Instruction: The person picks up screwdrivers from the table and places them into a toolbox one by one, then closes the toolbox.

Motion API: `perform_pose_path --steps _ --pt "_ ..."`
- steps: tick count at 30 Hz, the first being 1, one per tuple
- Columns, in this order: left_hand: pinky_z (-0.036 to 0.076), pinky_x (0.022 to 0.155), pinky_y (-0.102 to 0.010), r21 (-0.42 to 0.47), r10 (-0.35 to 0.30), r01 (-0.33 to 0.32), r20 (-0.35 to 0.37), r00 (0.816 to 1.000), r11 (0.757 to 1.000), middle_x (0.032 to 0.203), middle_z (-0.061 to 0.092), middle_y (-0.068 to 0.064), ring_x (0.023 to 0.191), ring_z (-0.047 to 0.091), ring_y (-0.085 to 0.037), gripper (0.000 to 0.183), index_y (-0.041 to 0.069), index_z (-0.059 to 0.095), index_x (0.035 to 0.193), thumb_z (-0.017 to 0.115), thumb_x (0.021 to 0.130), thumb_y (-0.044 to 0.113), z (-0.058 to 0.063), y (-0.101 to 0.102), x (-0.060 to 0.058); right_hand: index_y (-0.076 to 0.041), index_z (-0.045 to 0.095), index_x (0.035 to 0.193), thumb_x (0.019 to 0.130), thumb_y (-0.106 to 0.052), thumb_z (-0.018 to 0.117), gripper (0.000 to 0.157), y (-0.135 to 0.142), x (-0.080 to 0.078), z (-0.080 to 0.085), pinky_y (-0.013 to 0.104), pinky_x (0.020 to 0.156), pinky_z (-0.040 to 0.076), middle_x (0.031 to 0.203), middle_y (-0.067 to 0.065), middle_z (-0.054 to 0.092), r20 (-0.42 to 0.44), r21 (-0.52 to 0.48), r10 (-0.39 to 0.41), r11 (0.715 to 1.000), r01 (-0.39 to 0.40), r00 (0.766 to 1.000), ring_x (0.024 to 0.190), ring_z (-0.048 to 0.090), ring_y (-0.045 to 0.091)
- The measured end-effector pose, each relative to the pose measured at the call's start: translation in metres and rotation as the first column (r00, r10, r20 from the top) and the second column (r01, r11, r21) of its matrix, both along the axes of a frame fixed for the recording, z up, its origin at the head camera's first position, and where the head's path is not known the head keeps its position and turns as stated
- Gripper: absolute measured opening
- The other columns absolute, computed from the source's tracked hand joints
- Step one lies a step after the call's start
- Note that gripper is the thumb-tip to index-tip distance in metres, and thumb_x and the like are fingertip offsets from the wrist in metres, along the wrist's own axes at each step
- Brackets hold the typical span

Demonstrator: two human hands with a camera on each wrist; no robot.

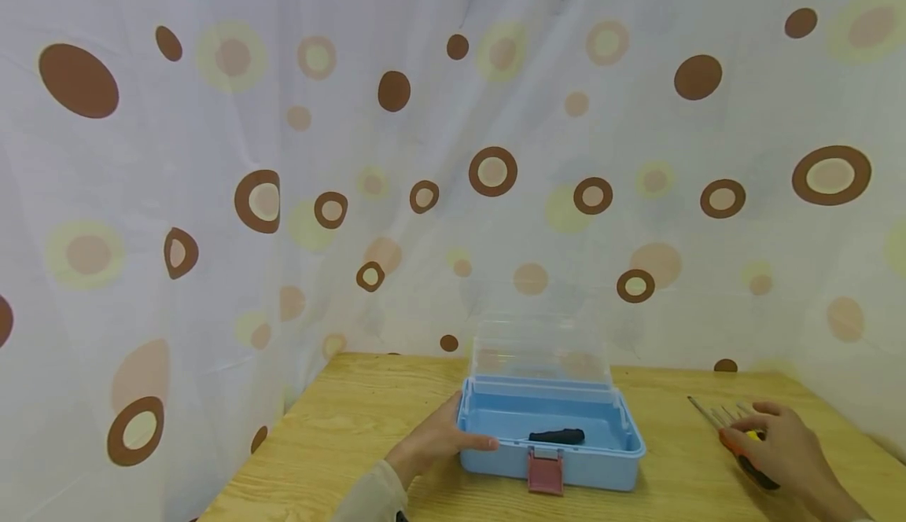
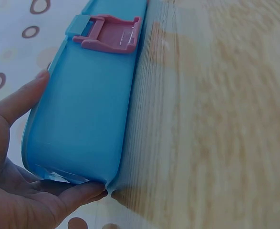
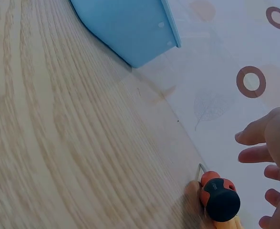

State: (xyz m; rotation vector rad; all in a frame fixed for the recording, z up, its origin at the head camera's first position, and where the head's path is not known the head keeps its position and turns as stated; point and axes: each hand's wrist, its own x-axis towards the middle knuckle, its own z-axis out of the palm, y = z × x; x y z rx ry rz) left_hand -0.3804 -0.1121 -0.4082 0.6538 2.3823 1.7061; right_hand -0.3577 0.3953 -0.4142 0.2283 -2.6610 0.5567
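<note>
A light blue plastic box stands with its clear lid raised at the back and its pink latch hanging down in front. Inside it lies a black-handled screwdriver. My left hand grips the box's left end, thumb on the front rim and fingers against the end wall. To the right of the box, my right hand hovers with spread fingers over several screwdrivers. One has a red and black handle; a yellow handle shows beside it. Part of the group is hidden beneath the hand.
Everything rests on a light wooden table. A white curtain with brown and pale circles hangs behind the table and along its left side. Bare wood lies between the box and the screwdrivers.
</note>
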Motion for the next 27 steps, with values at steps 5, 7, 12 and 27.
perform_pose_path --steps 5,7,12,27 --pt "0.03 0.113 -0.067 -0.001 0.003 -0.003 0.003 1.0 1.0 0.159 0.04 -0.013 0.138 0.043 -0.04 0.108 0.017 0.018 0.166 0.088 0.085 0.021 -0.001 0.0 0.0 0.0 0.08 0.092 0.1 -0.03 0.068 0.034 0.0 0.002 -0.003 0.077 0.08 0.042 0.123 0.048 0.051 0.006 0.041 -0.028 0.999 0.027 1.0 0.113 0.046 0.065" --pt "0.03 0.113 -0.067 -0.007 0.009 -0.009 0.004 1.0 1.0 0.159 0.04 -0.013 0.138 0.043 -0.04 0.108 0.017 0.019 0.166 0.089 0.084 0.022 -0.002 0.0 0.0 -0.001 0.08 0.091 0.101 -0.033 0.066 0.036 0.0 0.003 -0.003 0.078 0.08 0.04 0.122 0.049 0.051 0.013 0.038 -0.043 0.998 0.042 0.999 0.115 0.045 0.065" --pt "0.03 0.113 -0.067 -0.01 0.009 -0.009 0.004 1.0 1.0 0.159 0.04 -0.013 0.139 0.043 -0.04 0.108 0.016 0.019 0.166 0.089 0.084 0.023 -0.002 0.0 0.0 -0.004 0.079 0.087 0.1 -0.033 0.066 0.035 0.0 0.006 -0.005 0.076 0.076 0.041 0.122 0.049 0.049 0.017 0.052 -0.073 0.996 0.072 0.997 0.114 0.045 0.066" --pt "0.031 0.113 -0.065 0.005 -0.007 0.007 -0.004 1.0 1.0 0.16 0.039 -0.013 0.139 0.042 -0.04 0.111 0.016 0.016 0.167 0.09 0.084 0.026 -0.001 -0.001 0.001 0.003 0.077 0.093 0.088 -0.049 0.078 0.053 0.014 0.002 -0.011 0.073 0.086 0.037 0.126 0.048 0.043 0.204 0.082 -0.154 0.987 0.14 0.967 0.12 0.038 0.064"
